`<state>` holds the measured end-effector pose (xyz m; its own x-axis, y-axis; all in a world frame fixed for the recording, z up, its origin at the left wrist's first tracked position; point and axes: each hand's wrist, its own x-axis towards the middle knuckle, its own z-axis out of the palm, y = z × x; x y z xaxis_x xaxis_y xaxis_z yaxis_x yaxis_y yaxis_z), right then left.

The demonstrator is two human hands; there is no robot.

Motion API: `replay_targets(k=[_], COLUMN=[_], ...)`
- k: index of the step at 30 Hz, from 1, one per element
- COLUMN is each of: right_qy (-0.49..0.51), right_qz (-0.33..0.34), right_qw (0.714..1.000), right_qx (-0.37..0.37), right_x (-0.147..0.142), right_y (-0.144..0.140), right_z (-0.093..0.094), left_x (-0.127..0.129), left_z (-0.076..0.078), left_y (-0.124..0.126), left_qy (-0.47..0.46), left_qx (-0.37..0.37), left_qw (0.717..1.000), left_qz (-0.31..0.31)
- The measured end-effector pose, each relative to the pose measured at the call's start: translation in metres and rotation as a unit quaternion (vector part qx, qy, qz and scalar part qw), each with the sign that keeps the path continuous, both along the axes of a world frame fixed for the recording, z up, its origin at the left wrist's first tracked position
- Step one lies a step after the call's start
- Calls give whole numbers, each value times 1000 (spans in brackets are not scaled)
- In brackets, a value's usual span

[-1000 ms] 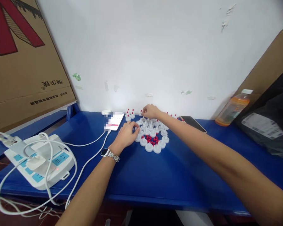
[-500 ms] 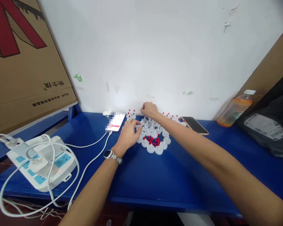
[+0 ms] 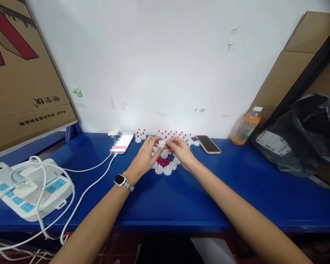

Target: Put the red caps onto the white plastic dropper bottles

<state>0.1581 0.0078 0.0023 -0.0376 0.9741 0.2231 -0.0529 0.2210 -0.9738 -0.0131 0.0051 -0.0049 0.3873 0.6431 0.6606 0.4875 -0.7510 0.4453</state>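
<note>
My left hand, a watch on its wrist, is closed around a white plastic nozzle cap above the middle of the blue table. The fingertips of my right hand are pinched together right at that cap; whatever lies between them is hidden. Below both hands, white nozzle caps form a ring around a pile of small red tip caps. Along the wall stand several white caps with red tips, and a smaller group stands to the left.
A phone with a lit screen lies left, on a charging cable. A dark phone lies right. Farther right are an orange drink bottle and a black plastic bag. A white power strip with looping cables covers the left front.
My right hand has come back from near the wall to meet my left hand. A white nozzle cap is now raised between them. The view has shifted to the right.
</note>
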Motion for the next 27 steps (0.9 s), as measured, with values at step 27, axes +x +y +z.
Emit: replay_targets(k=[27], right_qy=[-137], right_qz=[-96], right_qw=[977], right_qx=[129], right_x=[9], right_y=[-9], right_z=[3], left_x=[-8], left_z=[6], left_y=[3], left_qy=[-133], left_qx=[-80], left_qw=[987], left_qz=[30])
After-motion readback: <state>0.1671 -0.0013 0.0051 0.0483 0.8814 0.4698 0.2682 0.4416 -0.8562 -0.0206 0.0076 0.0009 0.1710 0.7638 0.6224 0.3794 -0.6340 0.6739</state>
